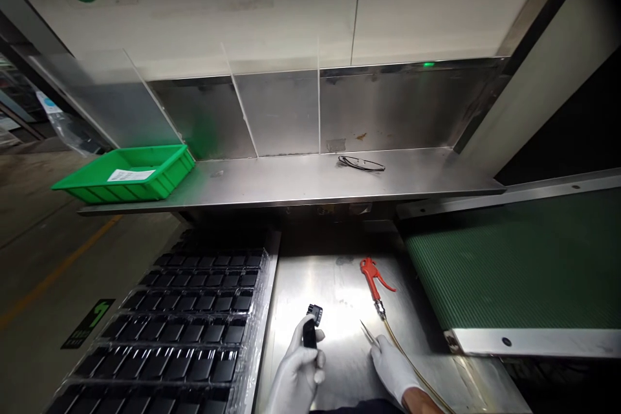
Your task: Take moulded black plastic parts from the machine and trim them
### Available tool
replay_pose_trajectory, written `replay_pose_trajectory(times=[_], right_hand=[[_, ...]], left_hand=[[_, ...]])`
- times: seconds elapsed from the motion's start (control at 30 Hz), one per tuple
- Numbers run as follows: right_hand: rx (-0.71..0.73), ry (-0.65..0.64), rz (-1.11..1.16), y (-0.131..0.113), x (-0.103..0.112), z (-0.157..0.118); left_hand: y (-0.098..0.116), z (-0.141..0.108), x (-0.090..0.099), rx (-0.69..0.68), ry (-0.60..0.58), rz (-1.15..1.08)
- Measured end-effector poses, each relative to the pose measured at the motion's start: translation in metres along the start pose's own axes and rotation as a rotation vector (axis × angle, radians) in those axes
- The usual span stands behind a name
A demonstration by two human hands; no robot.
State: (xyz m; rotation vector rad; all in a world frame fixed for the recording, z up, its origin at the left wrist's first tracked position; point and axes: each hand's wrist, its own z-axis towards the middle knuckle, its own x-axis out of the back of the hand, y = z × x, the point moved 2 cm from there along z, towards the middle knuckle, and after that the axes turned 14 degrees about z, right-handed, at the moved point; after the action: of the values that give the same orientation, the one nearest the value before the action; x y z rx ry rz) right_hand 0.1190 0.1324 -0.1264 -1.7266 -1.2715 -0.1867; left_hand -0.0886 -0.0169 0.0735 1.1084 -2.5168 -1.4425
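Observation:
My left hand [301, 369], in a white glove, is closed around a small glossy black plastic part [309, 334], held upright over the steel tabletop. Just beyond its fingertips is another small black piece [315, 314] with ridged edges; whether it touches the held part I cannot tell. My right hand [388, 362], also gloved in white, grips thin pointed metal tweezers [369, 332] whose tips point up and left. Beyond the right hand lies a red air blow gun [374, 279] on the steel, its yellowish hose [400, 346] running back past that hand.
Clear plastic trays [242, 352] of black parts stand at the left. A green bin [145, 184] with a paper sits on the steel shelf [272, 181], with a pair of glasses [361, 163] farther right. A green conveyor belt [528, 259] runs at the right.

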Motion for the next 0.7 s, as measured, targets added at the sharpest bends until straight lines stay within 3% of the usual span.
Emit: replay_pose_trajectory(times=[0.1, 0.23, 0.5, 0.7], right_hand=[[-0.009, -0.032, -0.013, -0.003, 0.003, -0.002], [-0.018, -0.053, -0.019, -0.007, 0.004, -0.002], [-0.027, -0.056, -0.013, -0.011, 0.009, -0.006], [-0.042, -0.05, 0.015, -0.012, 0.009, -0.008]], left_hand=[[0.032, -0.026, -0.02, -0.095, -0.141, -0.169], [0.057, -0.05, -0.039, -0.159, -0.226, -0.08], [0.061, -0.074, -0.049, -0.175, -0.188, 0.031], [0.06, -0.077, -0.05, -0.125, -0.315, -0.086]])
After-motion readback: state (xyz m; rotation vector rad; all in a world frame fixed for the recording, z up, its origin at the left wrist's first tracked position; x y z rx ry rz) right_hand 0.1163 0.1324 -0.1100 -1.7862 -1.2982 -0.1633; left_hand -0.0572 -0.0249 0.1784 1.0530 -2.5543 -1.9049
